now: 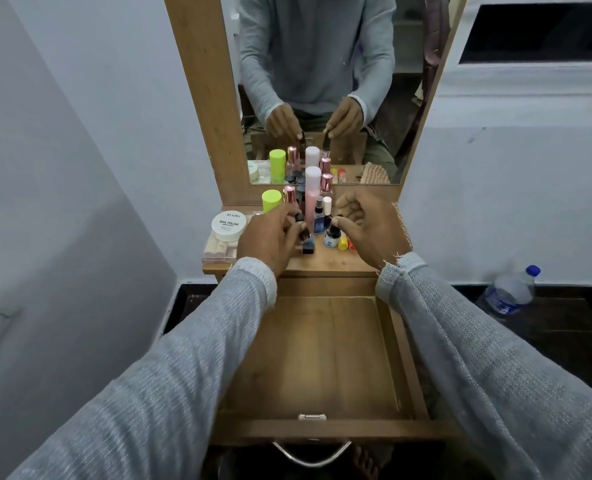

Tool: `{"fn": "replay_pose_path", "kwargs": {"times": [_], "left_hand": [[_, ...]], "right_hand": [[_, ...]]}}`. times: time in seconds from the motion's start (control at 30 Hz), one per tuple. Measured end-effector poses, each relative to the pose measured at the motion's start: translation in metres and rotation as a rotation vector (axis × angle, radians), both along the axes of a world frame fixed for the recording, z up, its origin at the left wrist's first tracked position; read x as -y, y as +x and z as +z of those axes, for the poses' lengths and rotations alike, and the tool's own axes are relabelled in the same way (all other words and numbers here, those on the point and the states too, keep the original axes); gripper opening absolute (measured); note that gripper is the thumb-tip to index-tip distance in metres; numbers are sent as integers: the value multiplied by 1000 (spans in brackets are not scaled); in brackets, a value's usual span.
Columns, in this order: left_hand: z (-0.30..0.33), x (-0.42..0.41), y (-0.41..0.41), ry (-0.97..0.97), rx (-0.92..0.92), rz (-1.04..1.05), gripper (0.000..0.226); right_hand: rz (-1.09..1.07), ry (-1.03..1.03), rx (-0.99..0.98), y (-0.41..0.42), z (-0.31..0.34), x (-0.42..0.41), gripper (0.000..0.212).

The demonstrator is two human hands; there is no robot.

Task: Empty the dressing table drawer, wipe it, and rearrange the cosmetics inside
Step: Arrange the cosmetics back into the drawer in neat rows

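- The drawer (322, 358) is pulled fully out below the counter (325, 263), and nothing shows inside it, so I judge the emptying done.
- The cosmetics (313, 199) stand crowded on the counter in front of the mirror (322, 81); a nail polish remover tub (228, 224) sits at their left.
- The left hand (270, 237) has its fingers pinched round a small dark bottle (305, 237) near the counter's front.
- The right hand (370, 226) pinches the cap of a small bottle with a pale label (329, 237).
- Whether the drawer is wiped I cannot tell; a checked cloth (374, 173) appears only as a reflection.
- Rearranging inside the drawer is all left to do.
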State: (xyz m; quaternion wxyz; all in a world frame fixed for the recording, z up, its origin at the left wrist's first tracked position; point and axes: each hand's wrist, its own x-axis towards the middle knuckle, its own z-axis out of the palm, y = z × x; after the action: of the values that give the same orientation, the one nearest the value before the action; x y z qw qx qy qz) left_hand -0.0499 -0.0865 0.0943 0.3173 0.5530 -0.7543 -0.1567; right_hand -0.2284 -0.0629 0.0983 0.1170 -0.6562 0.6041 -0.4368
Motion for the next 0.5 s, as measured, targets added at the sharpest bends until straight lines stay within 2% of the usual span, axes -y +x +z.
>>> {"fn": "replay_pose_path", "kwargs": {"times": [0.27,0.5], "left_hand": [[-41,-66,32,50,-44,4,17],[-105,-98,49,334,14,47,15]], "right_hand": [[118,92,16,27,-24,-49,19],[183,283,-33,51,-77,-72,22]]}}
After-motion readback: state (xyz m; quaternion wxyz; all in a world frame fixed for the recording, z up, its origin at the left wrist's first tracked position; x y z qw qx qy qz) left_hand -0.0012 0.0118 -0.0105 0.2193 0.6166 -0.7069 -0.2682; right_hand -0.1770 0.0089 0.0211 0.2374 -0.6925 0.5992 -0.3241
